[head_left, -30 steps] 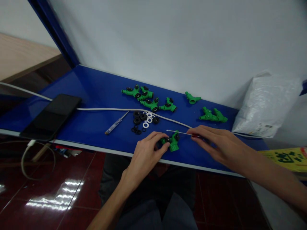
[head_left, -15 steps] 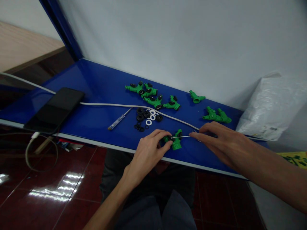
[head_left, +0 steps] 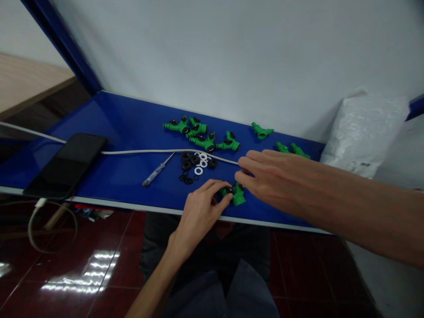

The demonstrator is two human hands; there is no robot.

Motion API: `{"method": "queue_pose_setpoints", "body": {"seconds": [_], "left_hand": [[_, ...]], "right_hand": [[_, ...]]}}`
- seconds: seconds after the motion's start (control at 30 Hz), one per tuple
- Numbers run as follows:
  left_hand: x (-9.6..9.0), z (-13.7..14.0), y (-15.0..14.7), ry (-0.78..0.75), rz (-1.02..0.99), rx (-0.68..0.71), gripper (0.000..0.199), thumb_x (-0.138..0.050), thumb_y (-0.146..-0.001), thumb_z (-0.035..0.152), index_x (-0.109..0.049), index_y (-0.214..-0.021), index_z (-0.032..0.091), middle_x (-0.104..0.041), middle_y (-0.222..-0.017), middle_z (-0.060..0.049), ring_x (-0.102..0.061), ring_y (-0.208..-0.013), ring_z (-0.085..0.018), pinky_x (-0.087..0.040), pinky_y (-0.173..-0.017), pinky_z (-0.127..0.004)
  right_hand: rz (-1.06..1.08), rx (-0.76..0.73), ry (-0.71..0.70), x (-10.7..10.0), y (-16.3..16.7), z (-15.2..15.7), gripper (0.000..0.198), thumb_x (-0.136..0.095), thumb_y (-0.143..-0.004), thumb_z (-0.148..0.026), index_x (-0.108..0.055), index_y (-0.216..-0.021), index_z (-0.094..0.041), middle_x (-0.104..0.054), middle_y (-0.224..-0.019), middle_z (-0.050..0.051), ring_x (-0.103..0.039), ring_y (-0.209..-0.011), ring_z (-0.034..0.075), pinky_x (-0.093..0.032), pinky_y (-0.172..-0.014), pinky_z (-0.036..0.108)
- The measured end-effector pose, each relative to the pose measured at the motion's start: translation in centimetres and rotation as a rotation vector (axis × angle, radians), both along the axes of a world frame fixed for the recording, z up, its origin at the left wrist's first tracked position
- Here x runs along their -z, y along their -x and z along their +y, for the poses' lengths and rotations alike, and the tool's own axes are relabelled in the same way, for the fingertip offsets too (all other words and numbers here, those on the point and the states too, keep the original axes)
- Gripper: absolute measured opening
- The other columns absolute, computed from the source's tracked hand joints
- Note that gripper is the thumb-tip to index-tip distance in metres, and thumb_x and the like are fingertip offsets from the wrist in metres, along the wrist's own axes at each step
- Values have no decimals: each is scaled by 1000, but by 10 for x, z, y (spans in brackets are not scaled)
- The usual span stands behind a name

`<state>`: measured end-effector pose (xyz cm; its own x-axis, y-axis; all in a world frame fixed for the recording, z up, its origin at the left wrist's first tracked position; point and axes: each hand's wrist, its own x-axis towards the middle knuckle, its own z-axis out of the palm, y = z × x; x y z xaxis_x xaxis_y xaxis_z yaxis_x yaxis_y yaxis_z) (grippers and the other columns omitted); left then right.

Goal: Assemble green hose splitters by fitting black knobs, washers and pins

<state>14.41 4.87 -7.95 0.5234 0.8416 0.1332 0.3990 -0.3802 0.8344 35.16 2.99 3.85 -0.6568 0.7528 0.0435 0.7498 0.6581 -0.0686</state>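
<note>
Near the front edge of the blue shelf, my left hand (head_left: pixel 205 203) pinches a green Y-shaped hose connector (head_left: pixel 238 196) with a black valve knob (head_left: pixel 231 190) between thumb and fingers. Close over its right side is my right hand (head_left: pixel 261 172), with fingers curled round a screwdriver (head_left: pixel 247 172). Only a dark bit of its handle shows; its shaft and tip are hidden by the hand. Just behind my left hand lie white washers (head_left: pixel 203 163), black rubber rings (head_left: pixel 186 164) and small black O-rings (head_left: pixel 186 179).
Several green connectors with black knobs (head_left: pixel 203 142) lie farther back; knobless ones (head_left: pixel 261 131) sit to the right. A clear-handled screwdriver (head_left: pixel 155 173), a phone (head_left: pixel 68 165) and a white cable (head_left: pixel 142 151) are at left. A plastic-wrapped package (head_left: pixel 364 132) stands at right.
My right hand has moved left and up over the connector, from holding the screwdriver out sideways with its shaft in view. My left hand keeps its pinch. The view has shifted slightly.
</note>
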Motion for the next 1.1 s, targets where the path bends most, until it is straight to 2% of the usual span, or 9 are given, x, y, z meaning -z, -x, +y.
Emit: {"method": "queue_pose_setpoints", "body": {"seconds": [0.1, 0.27, 0.43, 0.57, 0.7, 0.87, 0.97, 1.1], "left_hand": [[0, 0, 0, -2, -2, -4, 22, -64, -95, 32, -71, -117, 30, -72, -118, 2, -67, -72, -12, -53, -73, -26], [-1, 0, 0, -4, 4, 4, 24, -64, -95, 31, -71, -118, 30, -72, -119, 1, -68, -73, -13, -54, -75, -26], [-1, -1, 1, 0, -12, 7, 24, -63, -96, 31, -70, -119, 30, -72, -117, 2, -67, -70, -12, -54, -74, -26], [-3, 0, 0, 7, -3, -3, 22, -65, -95, 30, -71, -115, 29, -72, -116, 2, -67, -70, -12, -53, -73, -26], [-4, 0, 0, 20, 9, -4, 23, -65, -95, 29, -71, -116, 30, -72, -116, 2, -66, -69, -11, -53, -72, -26], [-4, -1, 0, 33, -1, 5, 25, -65, -95, 29, -70, -120, 30, -72, -120, 3, -65, -66, -11, -53, -69, -25], [-3, -1, 1, 30, -4, 6, 25, -65, -95, 29, -70, -119, 31, -71, -121, 4, -65, -67, -10, -52, -70, -25], [-3, -1, 1, 26, 6, 17, 23, -64, -96, 29, -71, -118, 30, -71, -120, 4, -66, -70, -10, -51, -70, -25]], "right_hand": [[18, 5, -11, 5, 3, 3, 19, -58, -94, -14, -67, -103, -29, -71, -112, 3, -61, -121, 25, -51, -102, 38], [-37, -96, -33, 4, 7, 9, 23, -58, -93, -11, -66, -106, -28, -71, -115, 4, -62, -118, 26, -50, -101, 40], [-49, 6, -46, 0, 13, 13, 8, -63, -96, -22, -68, -94, -28, -74, -106, 5, -63, -115, 26, -53, -96, 38], [55, 31, -7, 4, 11, 14, 8, -62, -98, -29, -69, -101, -29, -73, -109, 2, -64, -114, 22, -53, -95, 34], [58, 10, 12, 4, 7, 16, 6, -64, -96, -26, -69, -98, -28, -72, -104, 1, -66, -106, 20, -52, -94, 32], [-29, -33, -39, 4, 3, 15, 14, -63, -95, -21, -66, -82, -27, -71, -88, 3, -65, -96, 23, -50, -91, 37], [-40, 14, -68, 7, 0, 14, 4, -65, -94, -26, -68, -92, -28, -72, -98, 3, -63, -104, 24, -50, -93, 35], [-225, -106, -97, 8, 3, 14, 22, -62, -95, -25, -64, -117, -26, -68, -119, 4, -58, -116, 24, -48, -95, 35]]}}
